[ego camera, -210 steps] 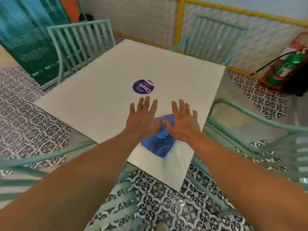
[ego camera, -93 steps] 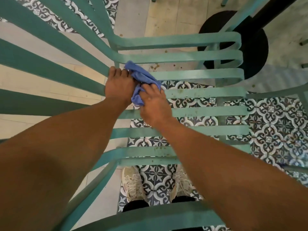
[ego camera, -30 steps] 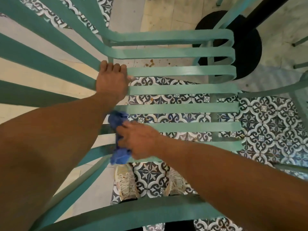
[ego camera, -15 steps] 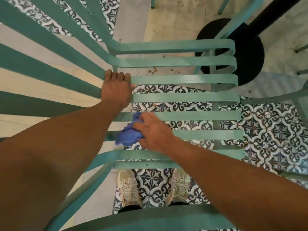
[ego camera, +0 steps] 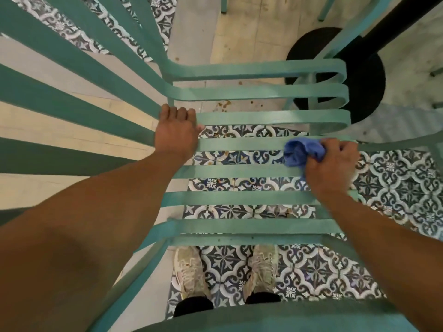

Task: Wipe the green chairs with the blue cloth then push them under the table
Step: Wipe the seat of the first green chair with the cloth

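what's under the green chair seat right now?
Through the slats of the green chair: patterned floor tiles, plain pale tiles further ahead, brown specks, and two beige shoes. The slats, the left hand, and the right hand with the blue cloth cover the rest.

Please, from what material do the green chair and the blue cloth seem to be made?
Green chair: probably painted metal or moulded plastic; the flat slats bend in smooth curves and carry a matte, slightly speckled green coat. The picture cannot settle which.

Blue cloth: a soft fabric, perhaps microfibre; it bunches into loose folds in the right hand.
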